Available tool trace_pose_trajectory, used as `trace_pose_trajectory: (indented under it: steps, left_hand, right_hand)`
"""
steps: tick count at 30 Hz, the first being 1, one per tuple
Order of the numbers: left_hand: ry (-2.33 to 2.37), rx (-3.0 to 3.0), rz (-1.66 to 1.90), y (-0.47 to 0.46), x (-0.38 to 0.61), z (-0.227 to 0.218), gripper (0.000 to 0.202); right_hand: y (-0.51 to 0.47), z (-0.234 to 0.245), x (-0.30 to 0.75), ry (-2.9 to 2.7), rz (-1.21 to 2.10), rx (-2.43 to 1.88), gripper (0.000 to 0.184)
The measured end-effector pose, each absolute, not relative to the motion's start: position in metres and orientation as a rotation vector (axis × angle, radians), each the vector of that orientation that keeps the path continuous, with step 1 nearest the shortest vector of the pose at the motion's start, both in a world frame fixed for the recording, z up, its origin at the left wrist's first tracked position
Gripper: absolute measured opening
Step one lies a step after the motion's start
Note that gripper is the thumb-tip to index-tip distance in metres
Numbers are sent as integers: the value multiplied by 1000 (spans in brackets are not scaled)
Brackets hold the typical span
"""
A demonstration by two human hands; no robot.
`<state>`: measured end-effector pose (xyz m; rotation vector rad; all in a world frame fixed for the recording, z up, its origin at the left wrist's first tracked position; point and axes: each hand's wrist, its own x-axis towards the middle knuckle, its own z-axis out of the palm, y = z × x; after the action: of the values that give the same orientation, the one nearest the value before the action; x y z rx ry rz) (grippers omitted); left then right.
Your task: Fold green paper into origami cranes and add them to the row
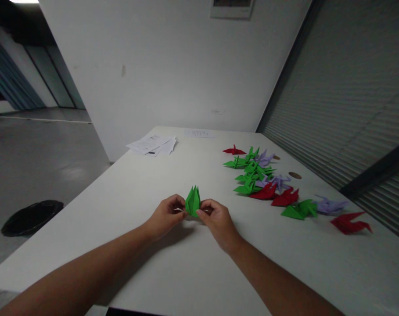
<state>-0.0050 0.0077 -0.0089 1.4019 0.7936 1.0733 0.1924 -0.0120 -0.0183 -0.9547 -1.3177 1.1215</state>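
A partly folded green origami paper [193, 202] stands upright just above the white table, its narrow points facing up. My left hand [168, 215] pinches its lower left edge between thumb and fingers. On the other side, my right hand [217, 218] grips the lower right edge, with the thumb across the front. Off to the right lies a group of folded paper cranes in green, red and purple, among them a green crane [300, 210] and a red crane [350, 223].
Printed sheets [153, 145] lie at the table's far left, and another sheet [199, 133] is by the wall. Blinds [344, 101] run along the right side. A black-lined bin [31, 218] stands on the floor at left. Two round brown spots [295, 175] mark the table's right side.
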Motion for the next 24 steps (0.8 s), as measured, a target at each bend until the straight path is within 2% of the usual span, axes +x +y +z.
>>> trace_pose_trajectory:
  steps: [24]
  left_hand:
    - [755,1324,1129,8,-4,-9,30]
  right_hand:
    - [-11,-21,191,-1260,1087,-873,23]
